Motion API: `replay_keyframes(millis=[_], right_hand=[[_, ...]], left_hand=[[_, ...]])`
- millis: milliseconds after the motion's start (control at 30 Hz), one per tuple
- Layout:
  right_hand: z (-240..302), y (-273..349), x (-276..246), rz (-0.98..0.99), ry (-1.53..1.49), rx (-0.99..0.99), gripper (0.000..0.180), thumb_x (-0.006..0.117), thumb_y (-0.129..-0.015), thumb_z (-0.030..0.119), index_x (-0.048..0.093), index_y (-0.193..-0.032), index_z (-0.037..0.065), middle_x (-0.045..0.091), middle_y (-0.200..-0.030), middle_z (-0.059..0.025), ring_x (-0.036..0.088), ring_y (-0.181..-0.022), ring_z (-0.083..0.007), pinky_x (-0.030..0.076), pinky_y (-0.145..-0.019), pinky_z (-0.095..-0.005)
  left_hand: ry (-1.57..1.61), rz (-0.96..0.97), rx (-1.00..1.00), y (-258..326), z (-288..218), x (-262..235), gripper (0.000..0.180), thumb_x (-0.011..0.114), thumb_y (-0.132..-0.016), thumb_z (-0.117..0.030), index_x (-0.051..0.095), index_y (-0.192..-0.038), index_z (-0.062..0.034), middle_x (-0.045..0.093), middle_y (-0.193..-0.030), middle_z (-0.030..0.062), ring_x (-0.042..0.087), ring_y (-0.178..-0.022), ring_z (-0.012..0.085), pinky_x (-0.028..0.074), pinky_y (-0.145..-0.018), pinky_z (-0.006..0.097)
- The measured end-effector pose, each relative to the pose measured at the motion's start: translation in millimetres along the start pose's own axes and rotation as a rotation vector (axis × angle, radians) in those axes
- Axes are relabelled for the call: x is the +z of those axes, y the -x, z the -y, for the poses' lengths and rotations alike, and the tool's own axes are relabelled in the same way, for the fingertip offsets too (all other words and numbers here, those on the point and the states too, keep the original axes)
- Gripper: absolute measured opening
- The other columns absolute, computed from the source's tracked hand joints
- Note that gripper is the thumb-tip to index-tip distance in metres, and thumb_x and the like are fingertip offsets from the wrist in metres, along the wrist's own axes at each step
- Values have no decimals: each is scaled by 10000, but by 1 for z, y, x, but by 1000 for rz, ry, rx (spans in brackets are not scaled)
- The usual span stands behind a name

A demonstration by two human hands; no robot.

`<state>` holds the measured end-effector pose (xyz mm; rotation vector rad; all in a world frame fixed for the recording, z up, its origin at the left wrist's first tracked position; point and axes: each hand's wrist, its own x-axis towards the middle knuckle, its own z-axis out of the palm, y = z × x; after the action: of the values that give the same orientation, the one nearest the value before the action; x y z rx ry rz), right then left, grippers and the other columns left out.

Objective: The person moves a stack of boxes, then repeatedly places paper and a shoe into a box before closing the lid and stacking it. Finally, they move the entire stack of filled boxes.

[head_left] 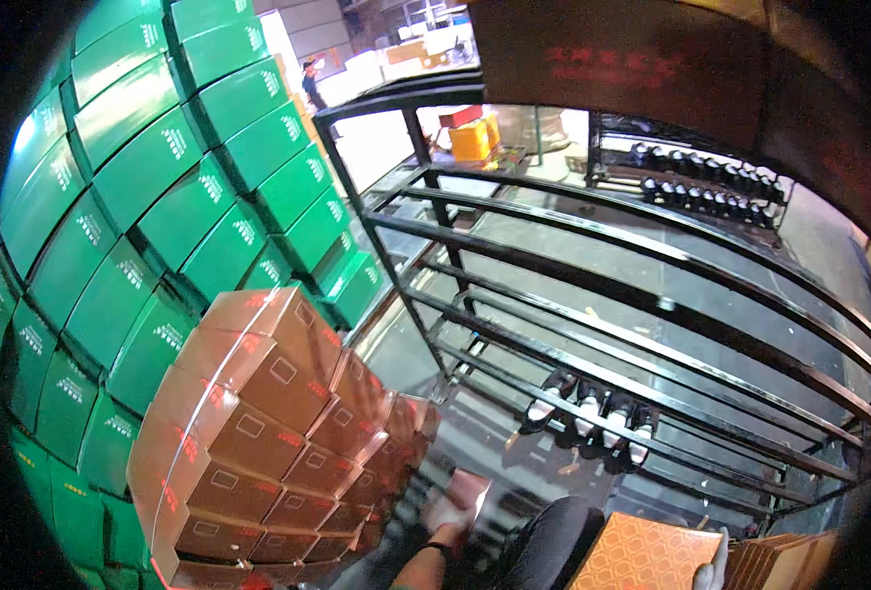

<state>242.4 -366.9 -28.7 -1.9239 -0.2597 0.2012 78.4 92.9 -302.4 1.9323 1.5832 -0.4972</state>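
My left hand [449, 513], with a dark band at the wrist, reaches low beside the stack of brown boxes [283, 372]. It is blurred, and a pale pinkish patch lies at its fingers; whether the hand holds it I cannot tell. At the lower right, my right hand [718, 564], in a light grey glove, grips the right edge of an orange box [647, 554] with a geometric pattern. Only part of that hand shows, and the box's lower part is cut off by the picture's edge. My dark-clad knee [556, 539] is between the two hands.
Tall stacked green boxes [150, 172] fill the left. A black metal rack [573, 231] spans the right, with several black-and-white shoes [593, 418] on its low level. Another shoe rack [696, 177] stands farther back. Brown cardboard [789, 560] lies at lower right; a person [312, 84] is far off.
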Motion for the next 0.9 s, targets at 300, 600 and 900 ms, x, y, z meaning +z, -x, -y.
replay_keyframes(millis=[300, 600, 900], right_hand=[[26, 78, -103, -366, 485, 116, 303, 716, -1002, 175, 764, -1245, 1, 756, -1180, -235, 733, -1158, -367, 562, -1056, -427], [-22, 281, -314, -183, 1108, 927, 334, 765, -864, 341, 835, -1054, 77, 808, -1101, -224, 769, -1044, -414, 624, -942, -497], [-3, 310, -350, -540, 423, 743, 240, 772, -934, 200, 783, -819, -11, 740, -734, -81, 740, -713, -173, 588, -664, -372]], left_hand=[[547, -152, 561, -28, 173, -26, 442, 796, -803, 18, 791, -1244, 25, 815, -1116, 177, 785, -1070, 268, 637, -908, 385], [182, -271, 1725, 319, -92, -182, 240, 671, -1041, -197, 711, -1062, 38, 723, -1097, 234, 663, -1079, 454, 499, -1100, 572], [19, -28, 1839, 404, -137, -196, 254, 623, -1002, -99, 758, -1192, 3, 730, -1434, 192, 592, -1458, 438, 408, -1258, 533]])
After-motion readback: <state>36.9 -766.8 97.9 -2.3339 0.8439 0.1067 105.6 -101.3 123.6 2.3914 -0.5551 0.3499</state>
